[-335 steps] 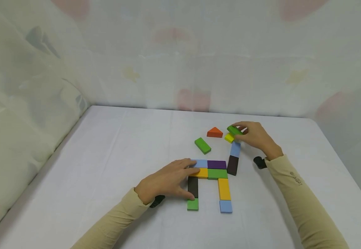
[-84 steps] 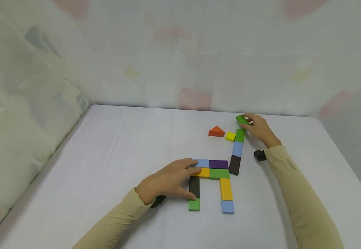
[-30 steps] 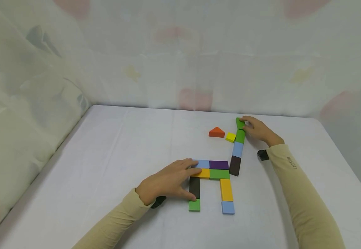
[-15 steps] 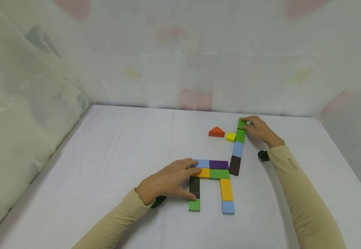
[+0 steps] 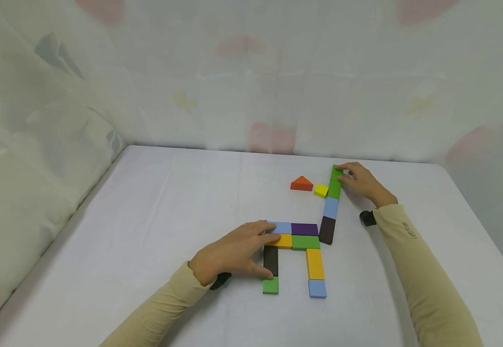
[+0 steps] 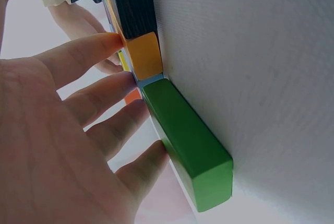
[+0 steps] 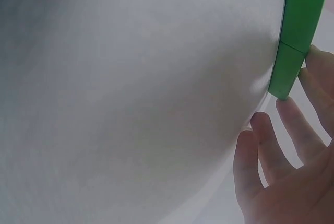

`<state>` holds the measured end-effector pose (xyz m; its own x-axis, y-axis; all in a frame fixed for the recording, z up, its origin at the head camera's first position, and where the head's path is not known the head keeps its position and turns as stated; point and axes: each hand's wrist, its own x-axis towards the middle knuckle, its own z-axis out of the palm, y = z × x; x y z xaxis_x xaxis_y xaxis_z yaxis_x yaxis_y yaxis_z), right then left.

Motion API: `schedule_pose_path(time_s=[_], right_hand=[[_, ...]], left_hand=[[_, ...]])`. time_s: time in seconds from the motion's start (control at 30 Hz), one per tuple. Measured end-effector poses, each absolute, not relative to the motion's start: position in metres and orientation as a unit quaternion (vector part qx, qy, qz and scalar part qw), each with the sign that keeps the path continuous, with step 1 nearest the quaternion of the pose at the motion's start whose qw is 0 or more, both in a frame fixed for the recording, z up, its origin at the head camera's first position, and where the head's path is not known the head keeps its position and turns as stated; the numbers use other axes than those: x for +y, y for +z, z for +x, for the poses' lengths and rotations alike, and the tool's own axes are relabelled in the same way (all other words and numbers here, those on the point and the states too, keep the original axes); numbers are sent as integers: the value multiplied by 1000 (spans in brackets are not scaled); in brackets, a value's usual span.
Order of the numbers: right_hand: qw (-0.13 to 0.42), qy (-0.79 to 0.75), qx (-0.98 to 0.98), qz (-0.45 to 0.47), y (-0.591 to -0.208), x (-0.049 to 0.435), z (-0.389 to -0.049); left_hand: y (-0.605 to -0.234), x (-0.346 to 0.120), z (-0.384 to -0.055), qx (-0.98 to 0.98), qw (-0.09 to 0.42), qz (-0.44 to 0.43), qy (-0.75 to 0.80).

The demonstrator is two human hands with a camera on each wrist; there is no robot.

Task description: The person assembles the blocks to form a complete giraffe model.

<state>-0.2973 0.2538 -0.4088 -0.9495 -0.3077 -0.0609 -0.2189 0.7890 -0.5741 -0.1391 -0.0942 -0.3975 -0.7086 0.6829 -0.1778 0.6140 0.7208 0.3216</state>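
Note:
My left hand (image 5: 236, 250) lies spread over the left part of a flat block layout. Its fingertips touch the light blue block (image 5: 283, 227) and orange block (image 5: 285, 241), and its thumb is at a small green block (image 5: 271, 286). In the left wrist view its fingers reach a long green block (image 6: 190, 145). My right hand (image 5: 360, 180) pinches the far green block (image 5: 335, 171) at the top of a slanted column. Below that block come another green block (image 5: 334, 189), a light blue one (image 5: 331, 208) and a dark brown one (image 5: 327, 230), end to end.
A yellow block (image 5: 321, 190) sits just left of the column, and an orange-red triangle block (image 5: 301, 183) lies further left. Purple (image 5: 305, 229) and green (image 5: 305, 242) blocks extend the layout's rows, with an orange leg (image 5: 314, 263) below. The table's far edge lies just beyond the right hand.
Earlier a green block went onto the column; the loose green one was then brought to its far end. Over the last second my right hand straightened it into line. The left hand stayed put.

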Motion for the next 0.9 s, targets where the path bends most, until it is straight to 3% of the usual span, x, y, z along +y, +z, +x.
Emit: schedule_pose_path(time_s=[0.57, 0.9], right_hand=[[54, -295, 940, -161, -399, 245, -291], [71, -258, 942, -204, -389, 228, -279]], left_hand=[[-397, -94, -140, 917, 148, 351, 121], [-396, -95, -139, 914, 138, 362, 121]])
